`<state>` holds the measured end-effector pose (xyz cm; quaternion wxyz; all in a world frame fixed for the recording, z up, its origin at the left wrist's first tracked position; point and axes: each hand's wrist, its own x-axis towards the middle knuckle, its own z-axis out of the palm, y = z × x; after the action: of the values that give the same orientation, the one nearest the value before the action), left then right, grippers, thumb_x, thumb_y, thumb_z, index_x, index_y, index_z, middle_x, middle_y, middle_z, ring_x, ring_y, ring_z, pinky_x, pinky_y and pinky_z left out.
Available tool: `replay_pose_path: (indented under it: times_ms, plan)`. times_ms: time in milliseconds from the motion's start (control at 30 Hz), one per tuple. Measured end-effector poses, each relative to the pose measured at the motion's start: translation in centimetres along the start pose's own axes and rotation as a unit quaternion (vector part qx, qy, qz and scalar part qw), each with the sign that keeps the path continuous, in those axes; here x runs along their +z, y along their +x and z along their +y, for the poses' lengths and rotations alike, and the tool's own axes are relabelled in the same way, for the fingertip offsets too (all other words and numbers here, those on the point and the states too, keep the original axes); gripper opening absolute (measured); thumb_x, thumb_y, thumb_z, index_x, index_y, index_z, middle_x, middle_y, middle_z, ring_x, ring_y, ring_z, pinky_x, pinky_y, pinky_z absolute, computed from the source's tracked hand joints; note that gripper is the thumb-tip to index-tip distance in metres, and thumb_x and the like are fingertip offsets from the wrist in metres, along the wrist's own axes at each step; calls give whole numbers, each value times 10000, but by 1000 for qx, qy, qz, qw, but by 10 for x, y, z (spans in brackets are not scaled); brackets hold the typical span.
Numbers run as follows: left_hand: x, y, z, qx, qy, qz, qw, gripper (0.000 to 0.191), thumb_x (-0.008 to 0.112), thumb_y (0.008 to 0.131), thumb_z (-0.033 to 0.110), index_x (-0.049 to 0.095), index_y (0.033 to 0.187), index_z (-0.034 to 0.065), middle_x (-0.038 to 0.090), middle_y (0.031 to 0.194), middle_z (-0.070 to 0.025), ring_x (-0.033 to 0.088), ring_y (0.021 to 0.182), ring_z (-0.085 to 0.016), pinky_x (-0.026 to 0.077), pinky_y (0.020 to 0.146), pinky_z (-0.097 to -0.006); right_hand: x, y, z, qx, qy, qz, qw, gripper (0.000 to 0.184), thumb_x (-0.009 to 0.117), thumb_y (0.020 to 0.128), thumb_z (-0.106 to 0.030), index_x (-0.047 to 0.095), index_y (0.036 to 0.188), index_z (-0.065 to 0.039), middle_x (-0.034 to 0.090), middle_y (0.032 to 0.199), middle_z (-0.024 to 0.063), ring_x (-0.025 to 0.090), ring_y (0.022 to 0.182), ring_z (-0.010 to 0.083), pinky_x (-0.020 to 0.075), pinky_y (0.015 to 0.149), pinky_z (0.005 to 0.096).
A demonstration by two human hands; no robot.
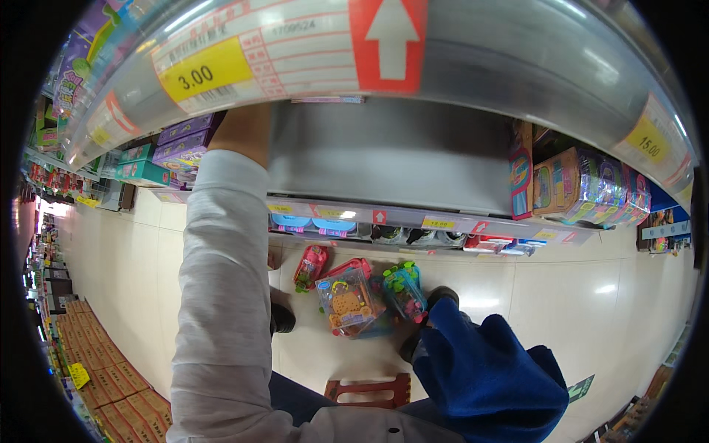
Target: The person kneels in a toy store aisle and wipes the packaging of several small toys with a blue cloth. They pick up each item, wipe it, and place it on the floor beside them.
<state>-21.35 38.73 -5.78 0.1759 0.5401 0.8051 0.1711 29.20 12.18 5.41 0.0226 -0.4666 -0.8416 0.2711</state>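
My left arm in a pale sleeve (224, 277) reaches up to a grey shelf board (388, 160). Its bare forearm (243, 133) passes behind the front price rail (471, 55), which hides my left hand. Purple boxes (183, 138) stand on the shelf just left of that forearm. At the lower right, a bunched blue cloth (482, 371) hangs in front of my leg. It seems to cover my right hand, whose fingers do not show. A thin package edge (328, 100) peeks out under the rail.
Packaged toys (346, 302), a pink one (311, 268) and a green-and-blue one (405, 290) lie on the floor between my shoes. A red-brown stool (371, 390) is below me. Boxed toys (587, 185) fill the shelf's right end. Stacked cartons (105, 365) stand at left.
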Motion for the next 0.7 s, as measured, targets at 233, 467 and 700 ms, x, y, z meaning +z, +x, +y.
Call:
replay_pose_path:
  times_ms: [233,467,700]
  plan:
    - [15,-41,77,68,-190,-126,971,698,810,853,425,581,1371,18,659,1309,-128,672,1128,-217,547,940,-361,-2,-5,-6,-5,0,15,1000,518,735,872,-235,601,1352,-94,690,1056,87,660,935,252,536,783,359]
    - [17,-139,129,79,-444,-150,880,749,814,860,438,540,1412,10,655,1301,-111,657,1146,-201,542,947,-337,-9,-21,-18,-26,0,43,999,518,732,872,-224,600,1354,-88,688,1061,85,660,928,248,534,784,352]
    - [29,-184,112,118,-138,131,975,801,786,771,624,627,1278,24,670,1261,-228,661,1141,-376,531,941,-451,-19,-42,-34,-54,6,78,995,518,729,872,-212,599,1356,-83,686,1067,83,660,920,243,532,785,345]
